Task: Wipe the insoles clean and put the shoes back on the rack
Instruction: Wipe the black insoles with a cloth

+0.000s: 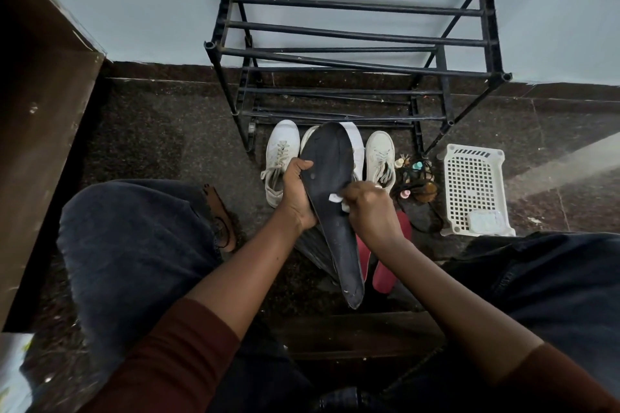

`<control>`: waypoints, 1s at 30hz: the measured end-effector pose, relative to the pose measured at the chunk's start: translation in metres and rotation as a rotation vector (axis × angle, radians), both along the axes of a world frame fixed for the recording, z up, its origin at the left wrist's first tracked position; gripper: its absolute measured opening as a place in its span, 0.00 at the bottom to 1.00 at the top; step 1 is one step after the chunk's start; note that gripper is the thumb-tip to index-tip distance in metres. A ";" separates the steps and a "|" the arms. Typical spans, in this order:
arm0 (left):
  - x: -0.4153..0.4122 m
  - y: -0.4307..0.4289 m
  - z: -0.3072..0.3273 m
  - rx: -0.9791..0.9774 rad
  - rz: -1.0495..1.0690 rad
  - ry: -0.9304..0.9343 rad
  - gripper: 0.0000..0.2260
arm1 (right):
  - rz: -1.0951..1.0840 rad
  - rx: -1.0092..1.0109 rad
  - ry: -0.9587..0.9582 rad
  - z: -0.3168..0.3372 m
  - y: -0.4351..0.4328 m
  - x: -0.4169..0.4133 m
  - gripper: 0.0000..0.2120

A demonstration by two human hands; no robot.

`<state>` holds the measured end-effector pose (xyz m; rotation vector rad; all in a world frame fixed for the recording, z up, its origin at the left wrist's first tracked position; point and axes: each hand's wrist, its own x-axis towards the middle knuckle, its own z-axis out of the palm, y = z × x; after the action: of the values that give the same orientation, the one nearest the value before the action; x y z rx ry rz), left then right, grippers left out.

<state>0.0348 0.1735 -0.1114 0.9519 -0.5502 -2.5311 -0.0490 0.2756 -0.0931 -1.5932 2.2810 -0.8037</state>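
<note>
Insole (pixel 330 184), black, is held lengthwise above the floor, broad end toward the rack (pixel 355 33), narrow end toward the person. The left hand (pixel 297 193) grips its left edge, fingers curled round it. The right hand (pixel 369 208) has its fingers curled on a small white wipe (pixel 335 198) and holds it against the middle of the insole's face.

Directly behind the insole, a white shoe (pixel 358 144) is partly hidden. Two further white shoes stand on the floor on either side: one to the left (pixel 281 157), one to the right (pixel 379 154), all just in front of the rack's lowest bars. Two red insoles (pixel 385 265) lie on the floor beneath the hands. A white plastic basket (pixel 473 184) sits to the right, with a heap of small items (pixel 416 178) between it and the right shoe. A brown sandal (pixel 223 218) lies beside the left knee.
</note>
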 end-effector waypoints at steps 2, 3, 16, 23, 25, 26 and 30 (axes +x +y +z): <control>-0.001 -0.001 0.000 -0.007 0.010 0.006 0.24 | 0.015 -0.012 0.007 0.001 0.003 -0.002 0.11; -0.002 -0.001 0.000 -0.014 -0.001 -0.008 0.23 | 0.010 -0.029 0.016 0.002 0.003 -0.004 0.08; 0.000 0.004 -0.002 -0.042 -0.065 -0.040 0.19 | -0.237 -0.114 0.027 0.013 -0.040 -0.022 0.08; -0.001 0.003 -0.007 0.008 -0.067 -0.036 0.27 | 0.004 -0.141 0.013 0.004 -0.004 0.012 0.08; -0.001 0.005 -0.007 0.010 -0.110 -0.041 0.26 | -0.008 -0.146 0.053 0.007 -0.012 0.001 0.07; -0.001 0.006 -0.006 0.005 -0.129 -0.042 0.25 | -0.040 -0.143 0.067 0.009 -0.019 -0.006 0.07; -0.002 0.008 -0.005 0.000 -0.129 -0.020 0.22 | -0.217 -0.128 0.026 0.014 -0.045 -0.025 0.08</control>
<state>0.0331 0.1818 -0.1163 0.9713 -0.6369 -2.6370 -0.0738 0.2308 -0.0791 -1.4294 2.4980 -1.0047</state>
